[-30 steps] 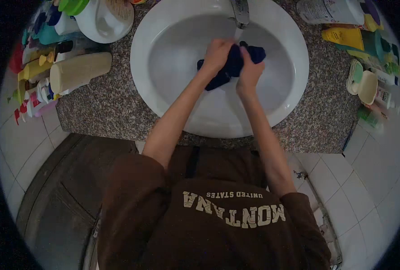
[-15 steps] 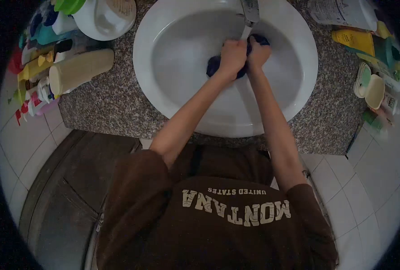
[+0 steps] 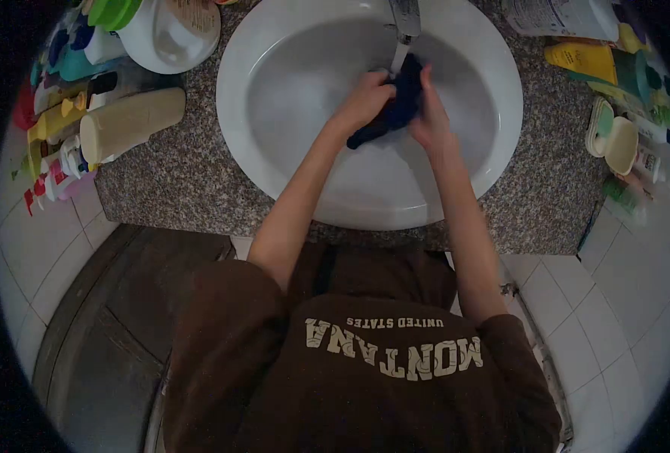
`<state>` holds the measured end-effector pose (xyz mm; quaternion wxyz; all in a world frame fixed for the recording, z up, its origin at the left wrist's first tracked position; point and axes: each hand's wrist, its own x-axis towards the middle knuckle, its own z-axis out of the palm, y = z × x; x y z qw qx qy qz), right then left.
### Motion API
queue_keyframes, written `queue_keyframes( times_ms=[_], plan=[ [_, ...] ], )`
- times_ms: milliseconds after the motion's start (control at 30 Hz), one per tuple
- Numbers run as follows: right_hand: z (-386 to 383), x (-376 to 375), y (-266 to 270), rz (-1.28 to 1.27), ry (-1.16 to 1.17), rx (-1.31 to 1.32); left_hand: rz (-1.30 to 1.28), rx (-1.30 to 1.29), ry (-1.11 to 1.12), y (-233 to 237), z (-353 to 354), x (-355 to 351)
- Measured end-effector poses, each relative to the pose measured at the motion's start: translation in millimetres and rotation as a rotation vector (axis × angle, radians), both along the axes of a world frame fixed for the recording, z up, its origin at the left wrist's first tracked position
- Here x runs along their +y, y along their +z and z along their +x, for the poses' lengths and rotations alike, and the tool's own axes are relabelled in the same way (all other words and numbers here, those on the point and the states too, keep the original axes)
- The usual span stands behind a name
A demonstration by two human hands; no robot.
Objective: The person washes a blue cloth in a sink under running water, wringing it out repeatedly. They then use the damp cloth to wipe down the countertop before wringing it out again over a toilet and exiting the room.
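A dark blue cloth (image 3: 403, 98) is between my two hands under the running tap (image 3: 405, 23), over the white sink (image 3: 233, 98). My left hand (image 3: 365, 100) grips the cloth's left side with bent fingers. On the cloth's right side my right hand (image 3: 431, 113) holds it, the thumb along the edge and the other fingers mostly hidden behind. The lower end of the cloth hangs to the left, below my left hand. Water runs from the tap onto the cloth.
Speckled granite counter (image 3: 176, 174) surrounds the sink. At the left stand a cream bottle (image 3: 135, 124), a white jug (image 3: 169, 38) and several colourful bottles. The right side holds a yellow tube (image 3: 582, 62), an open soap box (image 3: 622, 145) and more bottles.
My hands have moved apart a little, the left one leftwards. The cloth, bunched in both hands before, is now more spread out between them.
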<state>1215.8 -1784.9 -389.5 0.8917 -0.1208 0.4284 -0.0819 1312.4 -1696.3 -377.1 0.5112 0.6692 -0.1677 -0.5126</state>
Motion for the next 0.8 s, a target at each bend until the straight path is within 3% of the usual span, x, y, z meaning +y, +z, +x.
queue_keyframes(
  times_ms=[33,100,233,300,333,367,400,433,500,533,600,667,700,767,800],
  plan=[
    [-0.7,8.1,8.3,-0.105,0.045,-0.044,0.001,0.001,0.001,-1.8,2.3,3.1],
    [1.7,12.8,12.2,-0.214,0.090,-0.091,0.074,-0.554,-0.246,10.5,10.6,1.4],
    [12.2,18.1,25.7,-0.359,0.045,0.038,0.105,-0.598,-0.220,39.2,8.7,2.4],
    [18.1,19.3,26.1,-0.401,-0.027,0.056,-0.120,-0.731,0.189,39.9,-5.6,0.0],
    [22.4,19.0,22.8,-0.299,-0.180,0.136,-0.122,-0.736,0.193,39.2,-12.7,0.1],
    [24.7,18.8,19.9,-0.194,-0.330,0.215,-0.094,-0.988,0.355,35.9,-20.7,1.4],
    [25.2,18.2,27.5,-0.196,-0.326,0.210,-0.063,-1.237,0.520,33.6,-27.3,5.2],
    [22.3,16.0,36.1,-0.105,-0.360,0.146,-0.065,-1.240,0.524,32.4,-35.4,16.8],
    [19.8,11.9,47.1,-0.019,-0.392,0.083,0.224,-0.021,0.509,34.4,-49.6,38.9],
    [18.8,11.3,49.7,-0.045,-0.430,0.167,0.224,-0.018,0.512,32.9,-51.7,37.7],
    [14.5,18.2,51.5,-0.071,-0.462,0.254,-0.071,1.232,0.454,34.0,-55.1,29.9],
    [8.8,34.5,53.9,-0.468,-0.381,0.243,-0.167,1.222,0.589,40.3,-44.6,6.1],
    [7.4,44.0,55.9,-0.472,-0.377,0.243,-0.260,1.208,0.719,40.1,-37.9,-6.8],
    [5.2,62.5,59.8,-1.024,-0.394,0.323,-0.290,1.138,0.667,12.8,-31.0,-21.5],
    [5.6,66.0,64.6,-1.027,-0.382,0.319,-0.313,1.064,0.615,-3.7,-29.9,-27.3]
  ],
)
